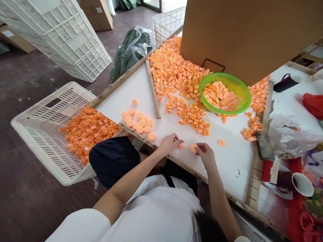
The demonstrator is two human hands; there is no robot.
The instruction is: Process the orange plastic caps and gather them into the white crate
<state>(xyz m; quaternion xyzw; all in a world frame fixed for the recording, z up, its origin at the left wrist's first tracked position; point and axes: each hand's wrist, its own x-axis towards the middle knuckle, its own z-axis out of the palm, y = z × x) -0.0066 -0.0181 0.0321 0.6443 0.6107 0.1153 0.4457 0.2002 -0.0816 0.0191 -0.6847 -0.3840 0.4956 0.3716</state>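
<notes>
My right hand (206, 155) pinches a flat round orange disc (194, 148) by its edge, just above the white tabletop. To its left, my left hand (170, 144) has its fingers closed at a small orange cap (181, 146), partly hidden under the fingertips. A loose orange disc (221, 143) lies to the right of my right hand. Beyond my hands is a cluster of small cup-shaped orange caps (194, 117). A green bowl (246, 97) holds several flat orange discs. Left of my left hand, a group of round orange pieces (140, 122) lies near the table edge.
A white crate (47, 124) with orange pieces stands at the left below the table. A wooden strip (152, 89) divides the tabletop. A large cardboard box (242, 37) rises behind the bowl. A mug (302, 185) and plastic bags (297, 137) sit at the right.
</notes>
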